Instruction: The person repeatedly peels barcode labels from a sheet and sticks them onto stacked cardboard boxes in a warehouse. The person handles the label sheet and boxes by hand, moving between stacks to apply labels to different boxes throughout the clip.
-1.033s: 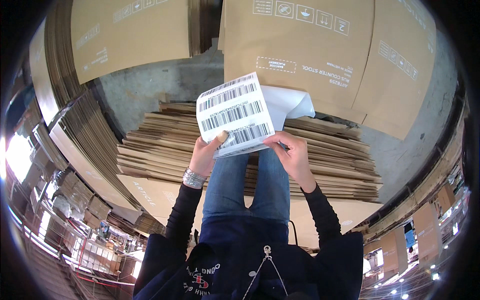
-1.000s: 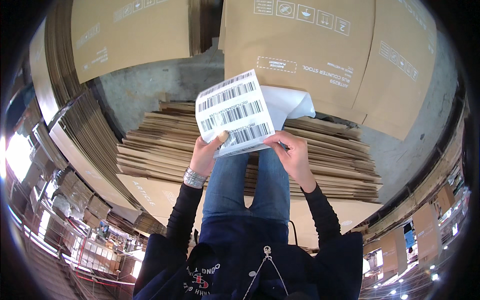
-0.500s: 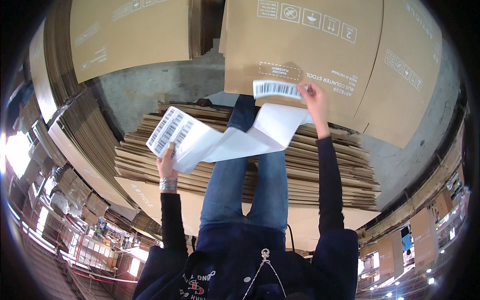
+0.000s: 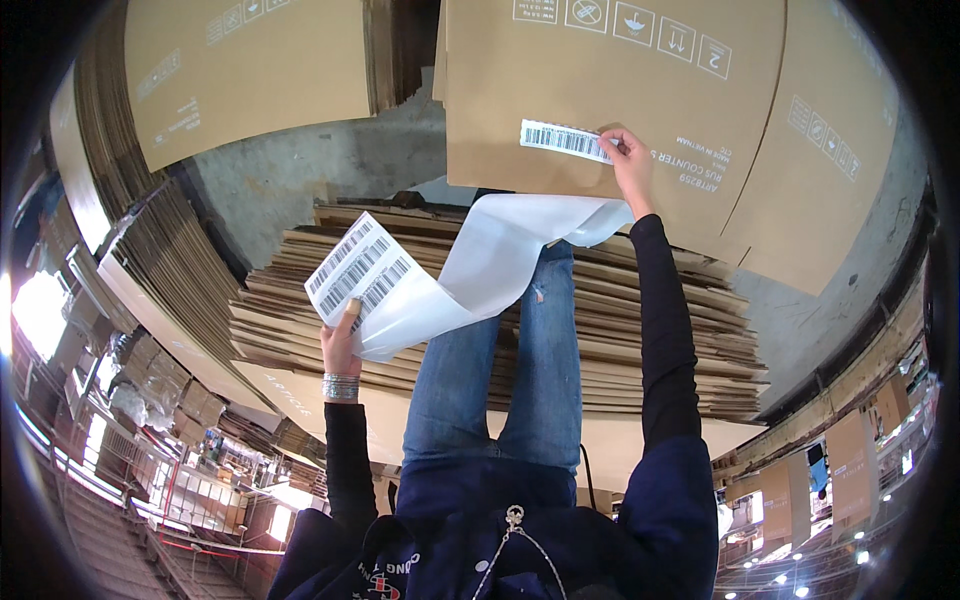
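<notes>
My left hand pinches a long white strip of label sheet printed with several barcodes, the thumb on its front. The strip's blank backing paper droops across my legs up to just below my right wrist. Between the fingertips of my right hand is the right end of a single white barcode label. This label lies flat over, or just above, the dashed outline on a flat brown carton; I cannot tell whether it touches. The outline is mostly covered by it.
Under my legs spreads a stack of flattened cardboard. More brown carton stacks stand at the far left, with another stack along the left side. Grey concrete floor shows between them.
My right hand has carried the barcode label up and forward onto the dashed outline. My left hand with the label sheet has shifted slightly right, and the backing strip has swung upward.
</notes>
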